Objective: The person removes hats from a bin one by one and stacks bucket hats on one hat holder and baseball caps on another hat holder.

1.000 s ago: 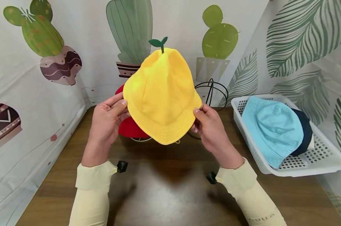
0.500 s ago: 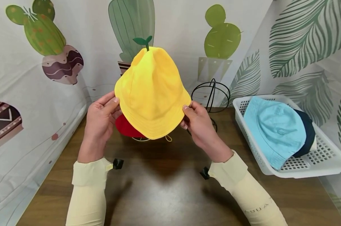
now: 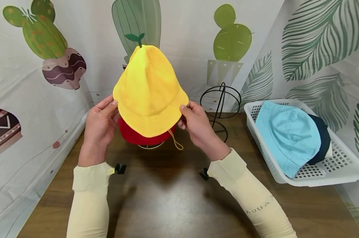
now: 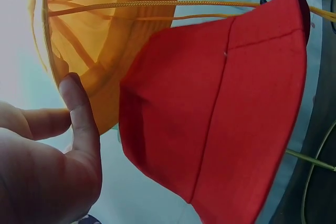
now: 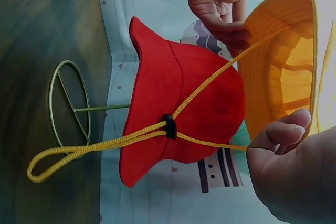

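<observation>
We hold a yellow hat [image 3: 149, 92], crown up, above a red hat [image 3: 135, 135].
Our left hand [image 3: 99, 122] and right hand [image 3: 198, 125] pinch opposite brim edges, the red crown just beneath and between them.

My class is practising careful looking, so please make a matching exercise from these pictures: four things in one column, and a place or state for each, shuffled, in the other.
Things
1. yellow hat
2. red hat
3. light blue hat
4. black wire stand

Places or states
A. lying in the white basket
B. bare of any hat, on the wooden table
C. gripped at its brim by the left hand and the right hand
D. sitting on a pale gold stand

Right pairs: 1-C, 2-D, 3-A, 4-B
</observation>
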Motion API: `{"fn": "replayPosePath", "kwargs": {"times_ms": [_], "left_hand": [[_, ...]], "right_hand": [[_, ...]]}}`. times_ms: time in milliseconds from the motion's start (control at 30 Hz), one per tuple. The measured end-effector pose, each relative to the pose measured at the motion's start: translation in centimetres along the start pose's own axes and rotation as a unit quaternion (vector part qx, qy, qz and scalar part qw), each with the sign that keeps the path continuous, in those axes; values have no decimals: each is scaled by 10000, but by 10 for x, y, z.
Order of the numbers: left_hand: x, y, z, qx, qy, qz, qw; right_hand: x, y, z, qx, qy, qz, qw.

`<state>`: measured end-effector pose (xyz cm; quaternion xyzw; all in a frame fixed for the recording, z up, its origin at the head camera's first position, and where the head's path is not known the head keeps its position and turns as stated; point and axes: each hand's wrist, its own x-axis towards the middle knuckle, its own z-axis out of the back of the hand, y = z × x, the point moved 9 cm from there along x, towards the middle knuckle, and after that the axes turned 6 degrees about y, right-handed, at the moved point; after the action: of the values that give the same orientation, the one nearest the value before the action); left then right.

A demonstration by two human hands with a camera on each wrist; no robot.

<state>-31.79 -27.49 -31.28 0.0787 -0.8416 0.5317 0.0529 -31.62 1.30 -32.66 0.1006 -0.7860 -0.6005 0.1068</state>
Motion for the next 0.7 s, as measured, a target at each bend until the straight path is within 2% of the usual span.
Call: {"fn": "replayPosePath", "kwargs": {"times_ms": [133, 233, 400, 700], "left_hand": [[5, 4, 10, -126, -200, 212, 9995], [7, 7, 14, -288, -223, 348, 9987], [10, 12, 20, -497, -177, 384, 9979], [13, 29, 37, -917, -391, 599, 9932]], "right_hand": [[8, -4, -5, 20, -25, -69, 10000], [12, -8, -7, -13, -49, -126, 9999], [18, -14, -4, -29, -109, -146, 9998], [35, -35, -1, -103, -338, -369, 9987]]}}
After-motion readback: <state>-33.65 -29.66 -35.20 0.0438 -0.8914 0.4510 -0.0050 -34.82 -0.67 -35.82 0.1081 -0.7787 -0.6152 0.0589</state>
